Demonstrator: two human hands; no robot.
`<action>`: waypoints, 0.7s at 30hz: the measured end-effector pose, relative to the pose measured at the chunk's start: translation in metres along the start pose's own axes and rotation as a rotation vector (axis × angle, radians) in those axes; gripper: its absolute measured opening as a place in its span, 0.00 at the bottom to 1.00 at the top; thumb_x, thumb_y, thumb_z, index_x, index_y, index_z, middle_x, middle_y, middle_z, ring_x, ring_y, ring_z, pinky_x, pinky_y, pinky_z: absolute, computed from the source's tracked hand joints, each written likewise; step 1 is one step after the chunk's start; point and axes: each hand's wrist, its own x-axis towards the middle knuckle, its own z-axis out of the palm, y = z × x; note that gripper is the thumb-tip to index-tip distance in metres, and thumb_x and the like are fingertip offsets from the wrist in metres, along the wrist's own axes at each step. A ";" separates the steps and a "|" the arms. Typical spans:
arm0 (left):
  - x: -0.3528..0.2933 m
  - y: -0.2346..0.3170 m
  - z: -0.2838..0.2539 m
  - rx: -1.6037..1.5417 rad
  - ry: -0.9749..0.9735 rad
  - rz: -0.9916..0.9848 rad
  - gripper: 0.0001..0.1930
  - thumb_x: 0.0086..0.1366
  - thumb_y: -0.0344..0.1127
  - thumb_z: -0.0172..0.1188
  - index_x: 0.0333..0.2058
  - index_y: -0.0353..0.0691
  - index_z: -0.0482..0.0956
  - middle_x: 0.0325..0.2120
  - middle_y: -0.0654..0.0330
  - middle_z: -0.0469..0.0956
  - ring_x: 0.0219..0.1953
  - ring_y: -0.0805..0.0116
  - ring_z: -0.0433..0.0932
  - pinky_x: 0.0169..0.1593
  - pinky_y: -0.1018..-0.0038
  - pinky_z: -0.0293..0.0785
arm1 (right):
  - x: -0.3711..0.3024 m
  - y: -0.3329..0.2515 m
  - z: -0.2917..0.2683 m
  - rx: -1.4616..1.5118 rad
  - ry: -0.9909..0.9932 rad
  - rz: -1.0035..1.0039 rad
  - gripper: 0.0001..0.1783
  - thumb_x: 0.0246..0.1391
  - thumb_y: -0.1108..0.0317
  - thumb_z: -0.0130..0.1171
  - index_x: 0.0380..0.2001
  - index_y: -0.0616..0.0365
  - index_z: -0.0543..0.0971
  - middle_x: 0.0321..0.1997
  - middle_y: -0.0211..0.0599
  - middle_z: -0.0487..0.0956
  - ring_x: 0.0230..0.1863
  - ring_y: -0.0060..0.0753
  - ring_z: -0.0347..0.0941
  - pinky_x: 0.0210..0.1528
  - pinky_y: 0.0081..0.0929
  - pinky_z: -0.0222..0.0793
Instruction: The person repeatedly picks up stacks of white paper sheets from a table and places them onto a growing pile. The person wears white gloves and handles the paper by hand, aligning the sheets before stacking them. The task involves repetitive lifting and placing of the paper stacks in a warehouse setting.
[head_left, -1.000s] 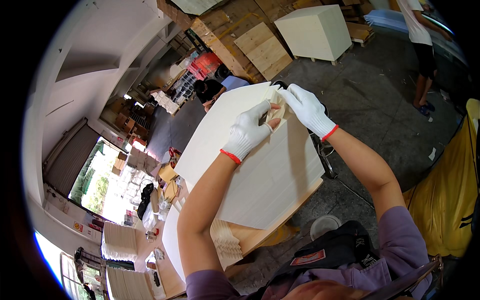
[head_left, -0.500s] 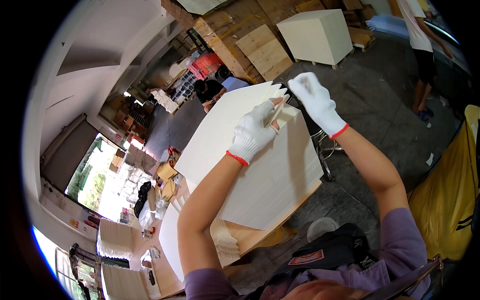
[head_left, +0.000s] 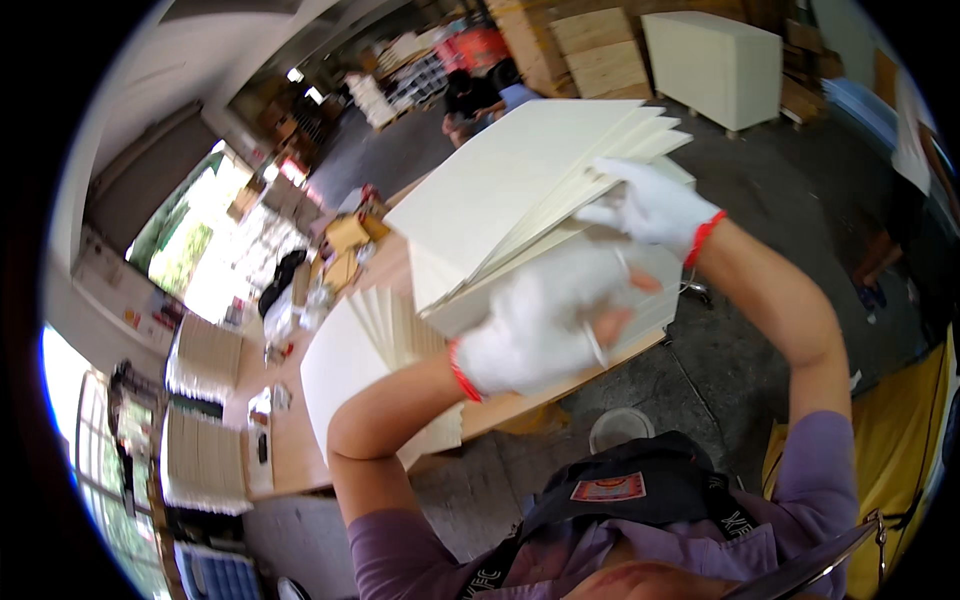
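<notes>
A tall stack of large cream-white sheets (head_left: 520, 170) stands on the wooden table, its upper sheets fanned apart at the right corner. My right hand (head_left: 660, 205), in a white knit glove with a red cuff, closes on the right edge of the fanned sheets. In front of the stack's near side is my left hand (head_left: 545, 320), gloved the same way with bare fingertips showing. Motion smears its fingers, so its grip cannot be made out. Beside my left forearm lies a lower pile of fanned white sheets (head_left: 345, 350).
The wooden table (head_left: 285, 395) carries two more sheet stacks (head_left: 205, 460) at the left and assorted clutter at its far side. A round bucket (head_left: 620, 430) stands on the floor nearby. Yellow fabric (head_left: 900, 440) hangs at right. Other people sit behind the table and stand at far right.
My right hand has come down and left onto the sheet edges. My left hand has left the top corner and moved lower, toward me. The upper sheets are more spread, and the view has shifted.
</notes>
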 end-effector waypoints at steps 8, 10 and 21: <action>-0.088 -0.062 0.063 -1.599 0.474 -0.612 0.29 0.73 0.45 0.45 0.67 0.36 0.58 0.62 0.45 0.68 0.62 0.46 0.71 0.64 0.56 0.69 | -0.037 -0.015 -0.019 -0.121 0.044 -0.130 0.19 0.64 0.69 0.54 0.55 0.68 0.70 0.55 0.46 0.74 0.55 0.42 0.74 0.55 0.40 0.79; -0.110 -0.065 0.060 -1.920 0.597 -0.475 0.29 0.75 0.47 0.41 0.68 0.36 0.55 0.65 0.45 0.63 0.64 0.44 0.68 0.65 0.53 0.68 | -0.066 -0.023 -0.024 -0.145 0.120 -0.139 0.20 0.64 0.68 0.55 0.56 0.68 0.70 0.54 0.46 0.75 0.51 0.39 0.76 0.48 0.34 0.81; -0.143 0.021 0.031 -1.829 0.188 -0.824 0.39 0.63 0.47 0.57 0.66 0.29 0.56 0.63 0.32 0.62 0.62 0.37 0.69 0.62 0.46 0.71 | -0.120 -0.027 -0.041 -0.190 0.287 -0.102 0.24 0.64 0.63 0.57 0.58 0.64 0.68 0.52 0.40 0.75 0.44 0.30 0.78 0.32 0.21 0.81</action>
